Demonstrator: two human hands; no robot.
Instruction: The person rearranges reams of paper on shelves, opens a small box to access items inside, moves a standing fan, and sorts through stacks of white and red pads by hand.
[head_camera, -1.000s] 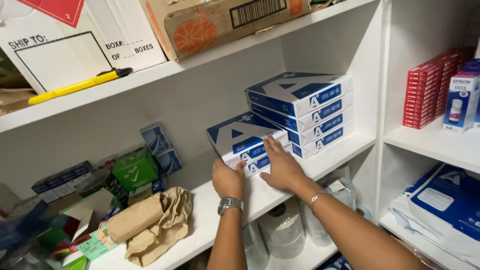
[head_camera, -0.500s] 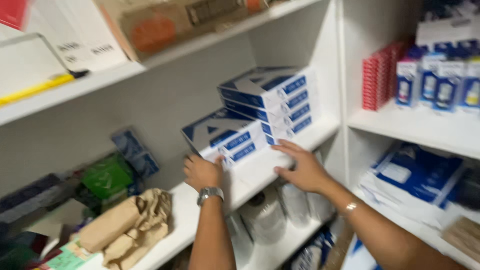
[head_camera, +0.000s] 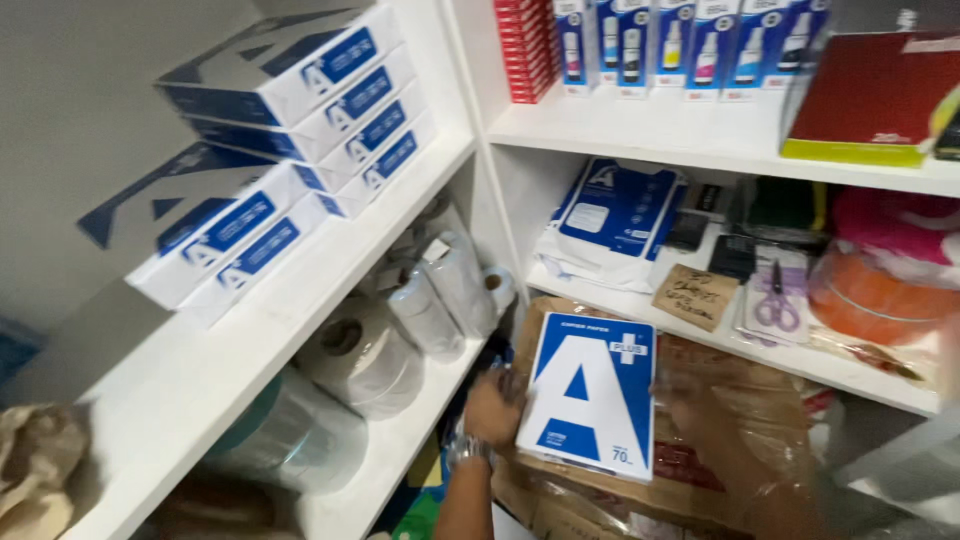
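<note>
A blue-and-white ream of paper (head_camera: 590, 395) stands upright in front of me, over an open brown cardboard box (head_camera: 700, 500). My left hand (head_camera: 492, 405), with a watch on its wrist, grips the ream's left edge. On the ream's right edge is my right hand (head_camera: 685, 395), badly blurred, and it seems to hold that side. Two stacks of the same reams lie on the white shelf at the left, a taller one (head_camera: 310, 95) and a lower one (head_camera: 205, 235).
Plastic-wrapped rolls (head_camera: 400, 330) fill the shelf (head_camera: 200, 380) below the reams. The right-hand shelves hold ink-bottle boxes (head_camera: 680, 40), small red boxes (head_camera: 525, 45), a red book (head_camera: 870, 90), flat paper packs (head_camera: 615, 215), purple scissors (head_camera: 775, 300) and a brown card (head_camera: 693, 295).
Both hands have left the reams on the left shelf and dropped low to the right, where they now hold a single ream. My view has swung right and down.
</note>
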